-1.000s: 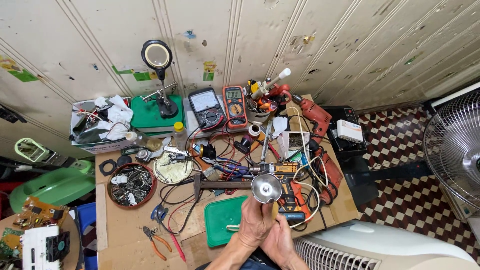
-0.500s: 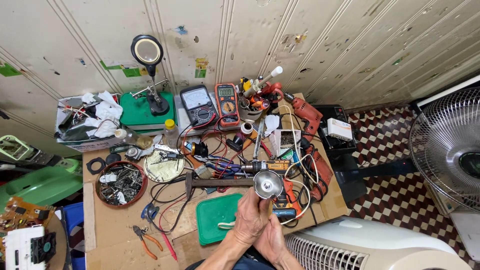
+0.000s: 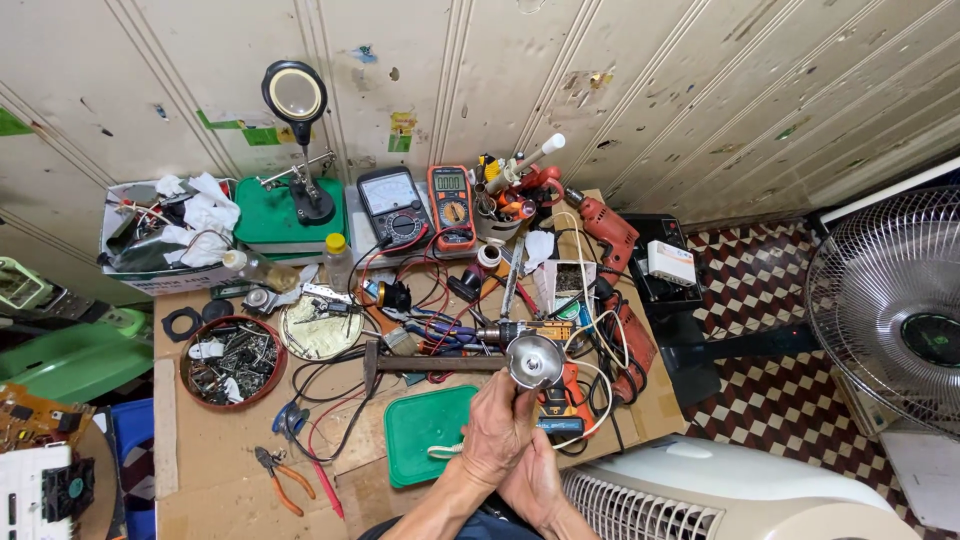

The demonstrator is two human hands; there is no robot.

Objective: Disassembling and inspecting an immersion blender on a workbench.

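Both hands clasp one round metal reflector (image 3: pixel 534 361) low in the frame's centre.

Left hand (image 3: pixel 497 432) fingers (image 3: pixel 500 392) wrap its neck from below, right hand (image 3: pixel 537 478) cupped behind; the thin shiny dish looks light, stiff, slippery and easily dented, so the neck seems the safest hold. On the counter (image 3: pixel 215 455) around it: one green lid (image 3: pixel 428 427), two meters (image 3: pixel 424 205), one pliers (image 3: pixel 279 477), one bowl of screws (image 3: pixel 227 360).

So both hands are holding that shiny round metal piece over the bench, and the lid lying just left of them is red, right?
Not quite. The head view shows the hands holding the shiny round metal piece, but the lid lying just left of them is green, not red.
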